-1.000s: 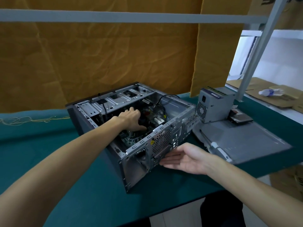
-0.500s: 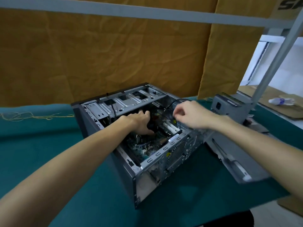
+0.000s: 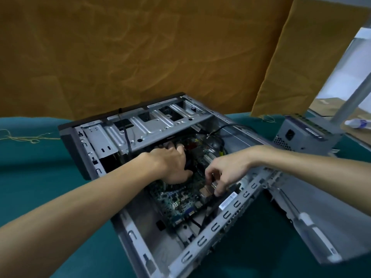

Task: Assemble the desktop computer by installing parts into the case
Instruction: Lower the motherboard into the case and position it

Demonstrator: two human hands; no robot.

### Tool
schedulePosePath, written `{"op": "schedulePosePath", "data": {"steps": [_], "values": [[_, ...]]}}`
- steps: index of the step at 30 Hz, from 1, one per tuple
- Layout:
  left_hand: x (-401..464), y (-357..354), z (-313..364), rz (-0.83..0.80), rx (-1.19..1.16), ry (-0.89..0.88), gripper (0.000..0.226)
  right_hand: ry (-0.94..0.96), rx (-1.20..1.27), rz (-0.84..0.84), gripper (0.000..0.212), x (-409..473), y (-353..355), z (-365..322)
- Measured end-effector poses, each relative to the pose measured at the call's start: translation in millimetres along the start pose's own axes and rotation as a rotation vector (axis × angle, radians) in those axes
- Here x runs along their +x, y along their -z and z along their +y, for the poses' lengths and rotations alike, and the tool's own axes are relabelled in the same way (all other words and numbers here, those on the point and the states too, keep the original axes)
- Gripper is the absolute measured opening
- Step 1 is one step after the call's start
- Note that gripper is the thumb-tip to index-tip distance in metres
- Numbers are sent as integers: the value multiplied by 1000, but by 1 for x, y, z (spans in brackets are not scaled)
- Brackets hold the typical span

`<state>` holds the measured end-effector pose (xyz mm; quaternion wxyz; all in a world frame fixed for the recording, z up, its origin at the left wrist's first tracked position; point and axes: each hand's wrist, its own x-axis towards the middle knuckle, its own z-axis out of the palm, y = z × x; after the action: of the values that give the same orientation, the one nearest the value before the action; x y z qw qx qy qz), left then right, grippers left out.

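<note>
Both hands work inside the case [image 3: 128, 233], which lies open-side up on the worktop [image 3: 40, 177]. Our left hand [image 3: 170, 165] sits over a dark part, prob. the cooler, on the motherboard [image 3: 180, 199]; fingers curl round it, though exact hold is hidden. Our right hand [image 3: 226, 173], nearer the case's rear rail, pinches smth small at the board's edge, can't tell what. PSU [image 3: 301, 137] and side panel [image 3: 331, 227] wait outside, right of the case. Risks, we'd judge: pressing off-square flexes the board; the loose black cable [image 3: 224, 127] at the case's far side could get trapped underneath.
</note>
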<state>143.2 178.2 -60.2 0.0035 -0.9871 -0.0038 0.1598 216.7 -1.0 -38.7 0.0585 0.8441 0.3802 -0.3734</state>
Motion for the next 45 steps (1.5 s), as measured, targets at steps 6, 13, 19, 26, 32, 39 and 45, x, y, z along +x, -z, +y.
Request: {"op": "schedulePosePath", "data": {"steps": [6, 13, 19, 26, 32, 39, 45], "values": [[-1, 3, -16, 23, -44, 43, 92, 31, 33, 222, 29, -1, -1, 2], [2, 1, -21, -60, -113, 28, 86, -106, -216, -109, 45, 5, -8, -15], [3, -1, -16, -25, -114, 36, 83, 56, 49, -248, 9, 15, -14, -16], [-1, 3, -13, 7, -77, 28, 84, 214, 218, -212, 11, 2, -2, -14], [-6, -2, 6, 119, -58, -4, 59, 290, 203, 124, 7, -17, 16, -5], [-11, 7, 9, 51, -120, -31, 75, 163, 109, 546, 23, -32, 3, 1], [-26, 19, 25, 194, -280, -173, 57, 142, 520, 1494, 40, -75, -51, 20]]}}
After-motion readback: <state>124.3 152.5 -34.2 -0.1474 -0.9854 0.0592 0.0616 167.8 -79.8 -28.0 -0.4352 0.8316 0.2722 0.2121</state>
